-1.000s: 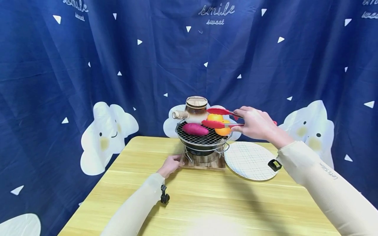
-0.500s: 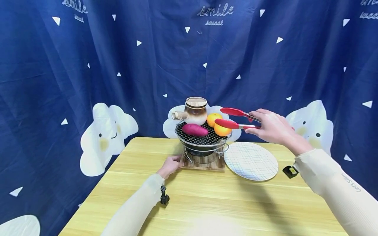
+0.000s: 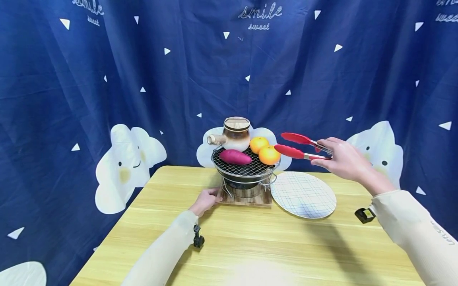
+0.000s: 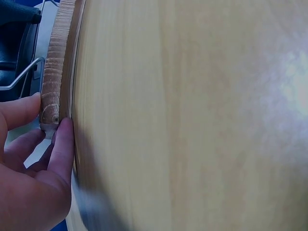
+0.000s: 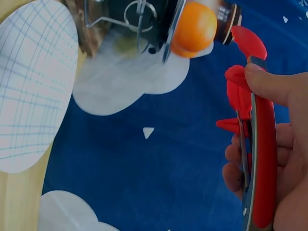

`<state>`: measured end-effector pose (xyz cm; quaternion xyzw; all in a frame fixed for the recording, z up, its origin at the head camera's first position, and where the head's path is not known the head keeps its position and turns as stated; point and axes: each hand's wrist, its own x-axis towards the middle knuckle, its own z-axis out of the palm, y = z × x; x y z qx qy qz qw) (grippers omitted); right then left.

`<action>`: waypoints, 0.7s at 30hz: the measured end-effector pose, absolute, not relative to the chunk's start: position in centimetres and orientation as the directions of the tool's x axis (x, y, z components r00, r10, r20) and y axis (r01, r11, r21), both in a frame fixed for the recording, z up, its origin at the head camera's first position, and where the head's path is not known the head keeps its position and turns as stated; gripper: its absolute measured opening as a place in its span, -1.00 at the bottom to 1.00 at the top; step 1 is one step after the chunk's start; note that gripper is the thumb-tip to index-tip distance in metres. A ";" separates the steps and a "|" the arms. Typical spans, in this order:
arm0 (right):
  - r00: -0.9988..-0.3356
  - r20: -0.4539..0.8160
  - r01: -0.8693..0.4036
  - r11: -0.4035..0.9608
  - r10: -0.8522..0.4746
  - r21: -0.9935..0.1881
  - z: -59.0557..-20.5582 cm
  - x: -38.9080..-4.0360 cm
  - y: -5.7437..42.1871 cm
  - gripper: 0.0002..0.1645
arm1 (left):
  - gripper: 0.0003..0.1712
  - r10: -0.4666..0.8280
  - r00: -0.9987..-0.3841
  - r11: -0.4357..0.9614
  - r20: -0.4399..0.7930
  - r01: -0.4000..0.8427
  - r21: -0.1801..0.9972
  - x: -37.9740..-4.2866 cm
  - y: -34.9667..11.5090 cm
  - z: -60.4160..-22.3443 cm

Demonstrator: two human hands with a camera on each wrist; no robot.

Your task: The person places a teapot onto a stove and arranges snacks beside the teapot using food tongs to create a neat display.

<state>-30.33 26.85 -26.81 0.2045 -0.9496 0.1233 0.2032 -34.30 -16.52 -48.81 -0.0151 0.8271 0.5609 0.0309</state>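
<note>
My left hand (image 3: 205, 201) pinches the left corner of a wooden board (image 4: 54, 72) under the grill, thumb on one side and fingers on the other. My right hand (image 3: 344, 159) holds red-tipped tongs (image 5: 263, 159) above and behind the round plate, their tips spread with nothing between them. On the wire-topped tabletop grill (image 3: 247, 169) lie a purple sweet potato (image 3: 235, 157) and two oranges (image 3: 269, 155), the front one close to the tong tips. A brown-and-white pot (image 3: 237, 137) with a wooden lid and side handle stands at the grill's back left.
A white plate with blue grid lines (image 3: 304, 194) lies right of the board on the light wooden table (image 3: 229, 238). A blue curtain (image 3: 186, 79) with clouds and triangles hangs behind the table.
My right hand has drawn the tongs rightward, away from the oranges, which stay on the grill. The left hand keeps its hold on the board.
</note>
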 end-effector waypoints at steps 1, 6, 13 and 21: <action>-0.838 0.434 -0.432 0.888 -0.332 -0.155 -26.9 -30.3 27.1 -0.17 | -0.31 0.011 -0.998 0.369 -0.065 -0.056 0.928 -34.3 -16.5 -48.8; -0.851 0.420 -0.418 0.891 -0.316 -0.176 -27.4 -30.2 28.7 -0.19 | -0.30 0.018 -0.998 0.372 -0.067 -0.056 0.927 -34.3 -16.6 -48.8; -0.819 0.451 -0.473 0.862 -0.355 -0.179 -29.3 -30.4 31.1 -0.30 | -0.30 0.019 -0.997 0.381 -0.069 -0.057 0.923 -34.3 -16.6 -48.7; -0.803 0.479 -0.489 0.852 -0.355 -0.188 -31.4 -30.6 33.4 -0.28 | -0.30 0.010 -0.998 0.384 -0.070 -0.061 0.922 -34.2 -16.5 -48.6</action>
